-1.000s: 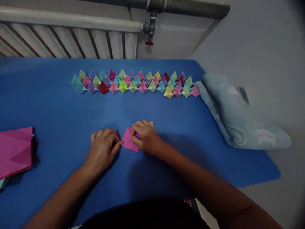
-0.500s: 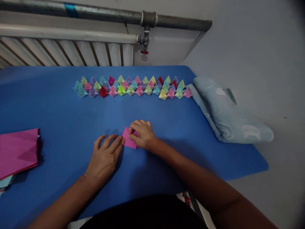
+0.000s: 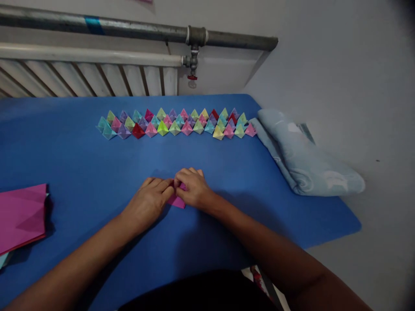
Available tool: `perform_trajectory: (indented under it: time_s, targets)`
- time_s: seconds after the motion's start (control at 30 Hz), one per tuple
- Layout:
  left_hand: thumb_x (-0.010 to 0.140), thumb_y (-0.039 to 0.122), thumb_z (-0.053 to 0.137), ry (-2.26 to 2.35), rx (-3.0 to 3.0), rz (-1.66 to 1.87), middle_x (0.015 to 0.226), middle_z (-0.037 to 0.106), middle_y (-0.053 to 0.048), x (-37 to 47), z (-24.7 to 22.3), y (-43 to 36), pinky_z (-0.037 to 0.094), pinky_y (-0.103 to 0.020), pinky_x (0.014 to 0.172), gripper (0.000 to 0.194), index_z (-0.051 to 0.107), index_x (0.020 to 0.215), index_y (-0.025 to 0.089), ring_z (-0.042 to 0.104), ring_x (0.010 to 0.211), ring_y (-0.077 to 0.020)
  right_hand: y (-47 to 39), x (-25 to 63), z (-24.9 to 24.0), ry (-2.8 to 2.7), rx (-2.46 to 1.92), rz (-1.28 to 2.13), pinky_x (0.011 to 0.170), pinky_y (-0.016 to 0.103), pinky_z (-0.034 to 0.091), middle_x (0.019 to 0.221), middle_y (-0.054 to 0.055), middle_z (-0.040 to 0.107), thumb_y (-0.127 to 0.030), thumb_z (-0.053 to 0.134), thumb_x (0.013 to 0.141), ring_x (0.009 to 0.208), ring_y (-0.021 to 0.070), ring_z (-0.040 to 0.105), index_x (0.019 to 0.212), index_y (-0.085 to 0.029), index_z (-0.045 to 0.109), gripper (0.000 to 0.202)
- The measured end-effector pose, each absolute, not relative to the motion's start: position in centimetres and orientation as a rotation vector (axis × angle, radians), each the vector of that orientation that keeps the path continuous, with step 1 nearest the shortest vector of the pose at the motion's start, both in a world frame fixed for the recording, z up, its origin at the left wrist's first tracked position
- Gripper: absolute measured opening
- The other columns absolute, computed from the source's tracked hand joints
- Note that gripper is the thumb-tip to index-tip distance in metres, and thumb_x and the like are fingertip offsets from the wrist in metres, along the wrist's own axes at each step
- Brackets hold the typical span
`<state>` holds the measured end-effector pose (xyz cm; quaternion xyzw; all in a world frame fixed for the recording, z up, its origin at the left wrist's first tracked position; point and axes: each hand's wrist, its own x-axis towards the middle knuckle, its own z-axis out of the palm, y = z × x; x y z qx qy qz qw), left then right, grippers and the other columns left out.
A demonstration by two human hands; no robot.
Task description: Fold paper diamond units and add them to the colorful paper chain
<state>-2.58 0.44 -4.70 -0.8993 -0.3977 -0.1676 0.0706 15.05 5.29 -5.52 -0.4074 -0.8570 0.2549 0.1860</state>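
A small folded sheet of pink origami paper (image 3: pixel 177 202) lies on the blue tabletop (image 3: pixel 136 255) in front of me. My left hand (image 3: pixel 149 199) bears on its left side, thumb and fingers closed at the paper's upper edge. Across from it, my right hand (image 3: pixel 192 188) pinches the same paper near its top with thumb and forefinger. The fingertips of both hands nearly meet, and they cover much of the paper's upper part.
Rows of small folded paper pieces (image 3: pixel 175 127) in many colours stand toward the back. At the left edge lies a stack of pink paper (image 3: pixel 22 216). A folded light blue cloth (image 3: pixel 295 151) rests at the right by the wall. A radiator (image 3: pixel 90 77) stands behind.
My left hand has slid up and right, its fingers closing over the paper's upper left side. The right hand keeps its pinch. The view has tilted slightly.
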Motion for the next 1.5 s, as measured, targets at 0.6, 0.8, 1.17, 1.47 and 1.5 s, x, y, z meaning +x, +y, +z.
perform_trajectory:
  time_s: [0.6, 0.8, 1.17, 1.47, 1.5]
  targets:
    - [0.078, 0.023, 0.062, -1.759, -3.148, -0.114, 0.101, 0.065, -0.003, -3.1, -2.5, 6.0, 0.035, -0.035, 0.080, 0.017, 0.064, 0.095, 0.021, 0.058, 0.096, -0.0226, 8.1, 17.5, -4.8, -1.693, -1.170, 1.401, 0.069, 0.027, 0.038, 0.081, -0.002, 0.055, -0.024, 0.066, 0.066, 0.073, 0.0123, 0.051, 0.082, -0.020, 0.056, 0.019]
    - [0.068, 0.024, 0.064, -2.179, -3.040, 0.420, 0.080, 0.062, 0.001, -1.3, -0.3, 7.6, 0.035, -0.027, 0.065, 0.033, 0.062, 0.101, 0.021, 0.057, 0.074, -0.0179, 9.4, 19.3, -4.4, -1.345, -1.205, 1.578, 0.051, 0.022, 0.035, 0.063, -0.008, 0.051, -0.027, 0.064, 0.066, 0.050, 0.0073, 0.045, 0.081, -0.020, 0.055, 0.019]
    - [0.064, 0.024, 0.062, -2.358, -2.944, 0.168, 0.062, 0.054, 0.004, -1.3, -0.7, 5.6, 0.031, -0.025, 0.053, 0.010, 0.053, 0.067, 0.021, 0.048, 0.057, -0.0132, 9.1, 19.3, -4.1, -1.384, -1.198, 1.595, 0.049, 0.021, 0.036, 0.064, -0.008, 0.051, -0.023, 0.064, 0.069, 0.048, 0.0059, 0.046, 0.081, -0.019, 0.056, 0.015]
    - [0.052, 0.028, 0.081, -3.115, -2.513, -1.677, 0.052, 0.053, 0.008, -2.5, -2.2, 4.0, 0.038, -0.022, 0.048, 0.034, 0.051, 0.068, 0.020, 0.049, 0.047, -0.0088, 8.7, 19.0, -3.6, -1.281, -1.228, 1.628, 0.047, 0.021, 0.038, 0.067, -0.006, 0.055, -0.031, 0.064, 0.075, 0.045, 0.0054, 0.047, 0.089, -0.019, 0.056, 0.020]
    - [0.052, 0.028, 0.082, -3.093, -2.368, -1.891, 0.052, 0.054, 0.008, -2.4, -2.2, 4.0, 0.039, -0.021, 0.048, 0.035, 0.052, 0.068, 0.019, 0.049, 0.047, -0.0081, 8.6, 18.8, -3.6, -1.265, -1.253, 1.638, 0.047, 0.021, 0.038, 0.067, -0.006, 0.055, -0.033, 0.064, 0.076, 0.045, 0.0056, 0.047, 0.089, -0.018, 0.057, 0.021]
